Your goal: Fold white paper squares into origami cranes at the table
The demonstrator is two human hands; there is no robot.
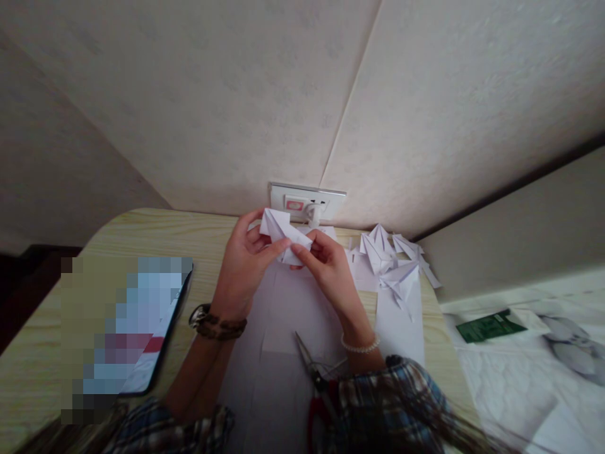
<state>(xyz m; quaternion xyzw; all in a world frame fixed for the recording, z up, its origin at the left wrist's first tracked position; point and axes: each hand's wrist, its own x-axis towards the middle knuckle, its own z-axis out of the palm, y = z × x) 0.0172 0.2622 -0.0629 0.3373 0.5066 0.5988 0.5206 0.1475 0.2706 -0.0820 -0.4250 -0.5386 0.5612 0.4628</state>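
Note:
Both my hands hold one piece of folded white paper (278,227) above the table, close to the wall. My left hand (243,268) pinches its left side, thumb in front and fingers behind. On its lower right part, my right hand (331,261) grips it between thumb and fingers. Flat white paper sheets (288,306) lie beneath my hands. Scissors (317,381) with red handles rest on the sheets near my right forearm, the handles partly hidden by my sleeve. Several folded paper pieces (390,265) with pointed shapes are grouped to the right of my right hand.
A tablet or large phone (155,343), partly pixelated, lies at the left of the wood-grain table (127,236). Behind my hands, a wall socket (333,200) has a plug in it. Beyond the right table edge, a green packet (491,326) lies on white quilted fabric (501,378).

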